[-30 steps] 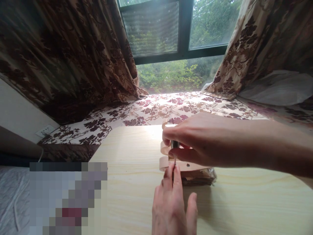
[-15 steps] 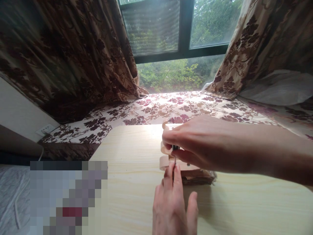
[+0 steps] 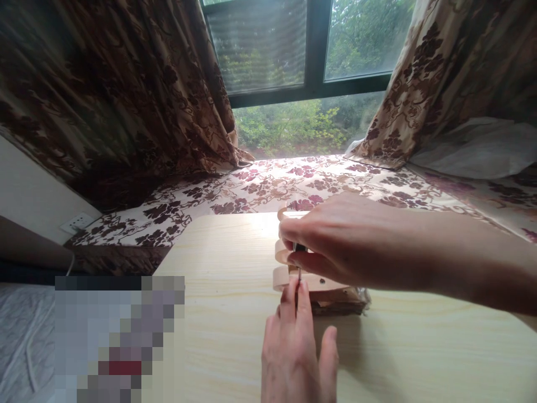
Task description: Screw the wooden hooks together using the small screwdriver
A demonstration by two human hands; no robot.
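My right hand reaches in from the right, its thumb and fingers closed on a screwdriver with a dark handle, mostly hidden in the grip. Its thin metal shaft points down towards a light wooden piece with curled ends and small dark screws in its face. My left hand comes from below, palm down and thumb spread away. Its index and middle fingertips rest on either side of the shaft's lower end, against the wood. Whether a screw sits between them is hidden. Beneath lies a brown, ragged-edged block.
A pale wood-grain tabletop carries the work. Beyond it is a floral-covered ledge below a window, with patterned curtains at both sides. A white translucent bag lies at right. A pixelated patch covers the lower left.
Hardly anything differs. My right fingers and the screwdriver have shifted very slightly, and the view has moved a little. Both hands stay at the same spot on the wooden piece.
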